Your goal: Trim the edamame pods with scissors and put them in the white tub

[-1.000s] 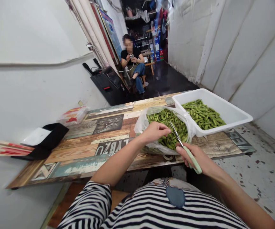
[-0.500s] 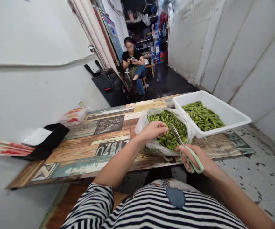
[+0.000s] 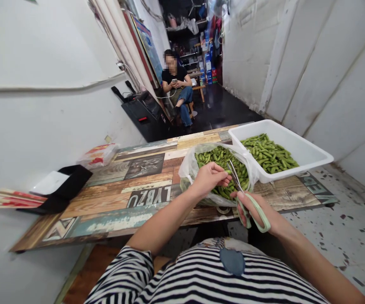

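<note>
My left hand [image 3: 212, 177] pinches a green edamame pod [image 3: 228, 172] above an open plastic bag [image 3: 187, 166] full of pods. In my right hand [image 3: 258, 211] are scissors [image 3: 254, 213] with pale green handles, their blades parted and pointing up and away from me. The pod's end lies at the blades; whether it sits between them I cannot tell. To the right of the bag, a white plastic tub [image 3: 312, 157] holds a heap of edamame pods [image 3: 269, 154]. Part of the bag's near side is hidden by my left hand and wrist.
The bag and tub stand on a wood-patterned table [image 3: 151, 202]. At its left end are a black holder [image 3: 71, 185] with red-and-white sticks and a clear plastic packet [image 3: 98, 155]. Beyond the table a person [image 3: 176, 84] sits holding a phone, beside a black case [image 3: 143, 112].
My left hand has moved right to the scissors, and a pod now shows in its fingers. The scissor blades have opened. The seated person's hands have come together on the phone.
</note>
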`<state>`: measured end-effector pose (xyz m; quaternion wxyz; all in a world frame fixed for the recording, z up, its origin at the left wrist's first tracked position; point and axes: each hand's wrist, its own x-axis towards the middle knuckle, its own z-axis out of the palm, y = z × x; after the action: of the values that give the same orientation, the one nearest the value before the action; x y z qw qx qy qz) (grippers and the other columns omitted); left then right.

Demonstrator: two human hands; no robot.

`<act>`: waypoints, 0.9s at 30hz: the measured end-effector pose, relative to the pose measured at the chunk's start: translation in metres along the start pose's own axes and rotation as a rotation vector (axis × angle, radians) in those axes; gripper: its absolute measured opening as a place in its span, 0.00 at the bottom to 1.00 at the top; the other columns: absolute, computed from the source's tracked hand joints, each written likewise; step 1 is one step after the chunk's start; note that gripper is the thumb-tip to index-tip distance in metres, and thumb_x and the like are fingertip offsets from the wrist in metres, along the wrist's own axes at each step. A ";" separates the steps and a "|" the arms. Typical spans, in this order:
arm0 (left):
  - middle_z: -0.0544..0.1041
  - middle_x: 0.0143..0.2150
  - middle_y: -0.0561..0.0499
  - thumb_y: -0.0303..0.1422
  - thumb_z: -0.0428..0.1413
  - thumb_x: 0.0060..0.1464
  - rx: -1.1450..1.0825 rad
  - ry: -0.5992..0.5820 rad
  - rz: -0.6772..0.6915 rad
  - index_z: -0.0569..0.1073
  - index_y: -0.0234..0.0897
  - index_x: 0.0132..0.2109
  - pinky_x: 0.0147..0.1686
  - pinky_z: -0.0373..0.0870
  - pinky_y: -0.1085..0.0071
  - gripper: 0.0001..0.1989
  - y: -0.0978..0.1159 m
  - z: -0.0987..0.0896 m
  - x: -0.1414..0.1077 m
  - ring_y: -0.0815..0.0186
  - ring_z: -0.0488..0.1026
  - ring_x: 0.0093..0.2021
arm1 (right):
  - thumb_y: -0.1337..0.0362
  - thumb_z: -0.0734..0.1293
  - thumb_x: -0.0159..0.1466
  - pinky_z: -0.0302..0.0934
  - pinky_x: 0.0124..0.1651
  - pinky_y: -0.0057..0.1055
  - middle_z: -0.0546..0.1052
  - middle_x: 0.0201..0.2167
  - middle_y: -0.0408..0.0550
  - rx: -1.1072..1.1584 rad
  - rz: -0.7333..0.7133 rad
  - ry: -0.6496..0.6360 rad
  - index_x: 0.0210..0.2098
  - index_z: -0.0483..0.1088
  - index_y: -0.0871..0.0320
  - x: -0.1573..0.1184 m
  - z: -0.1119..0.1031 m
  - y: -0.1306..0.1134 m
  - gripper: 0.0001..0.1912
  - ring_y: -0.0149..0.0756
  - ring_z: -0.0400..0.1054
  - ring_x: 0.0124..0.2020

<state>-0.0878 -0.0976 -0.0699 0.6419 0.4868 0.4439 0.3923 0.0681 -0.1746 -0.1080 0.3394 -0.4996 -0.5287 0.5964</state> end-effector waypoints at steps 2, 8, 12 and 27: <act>0.77 0.26 0.49 0.28 0.59 0.49 -0.003 0.006 0.023 0.61 0.32 0.33 0.25 0.70 0.75 0.12 -0.002 0.003 -0.002 0.72 0.73 0.23 | 0.40 0.58 0.59 0.58 0.21 0.28 0.66 0.16 0.39 -0.022 -0.021 0.000 0.25 0.62 0.56 0.000 0.000 0.000 0.25 0.29 0.62 0.15; 0.76 0.24 0.50 0.26 0.56 0.49 0.056 -0.045 0.007 0.60 0.33 0.32 0.23 0.67 0.77 0.09 -0.001 -0.001 -0.004 0.74 0.70 0.20 | 0.39 0.59 0.57 0.53 0.13 0.26 0.61 0.11 0.35 -0.016 0.072 0.064 0.28 0.63 0.56 0.001 0.002 -0.004 0.25 0.27 0.56 0.09; 0.75 0.28 0.50 0.20 0.52 0.45 0.009 -0.007 -0.027 0.61 0.34 0.33 0.26 0.66 0.78 0.08 0.019 -0.023 0.007 0.74 0.72 0.26 | 0.39 0.62 0.55 0.54 0.14 0.26 0.63 0.14 0.36 0.051 0.064 0.093 0.31 0.63 0.57 -0.001 0.001 -0.007 0.25 0.27 0.58 0.11; 0.78 0.34 0.48 0.33 0.57 0.46 1.415 -0.205 0.241 0.78 0.38 0.34 0.33 0.62 0.72 0.08 0.012 -0.030 0.019 0.63 0.72 0.36 | 0.42 0.57 0.61 0.57 0.20 0.27 0.66 0.16 0.38 0.087 0.048 0.003 0.40 0.63 0.58 -0.006 -0.002 -0.002 0.24 0.30 0.61 0.16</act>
<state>-0.1117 -0.0684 -0.0662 0.1636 0.8656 0.4723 0.0317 0.0713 -0.1789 -0.1044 0.3469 -0.4978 -0.4896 0.6262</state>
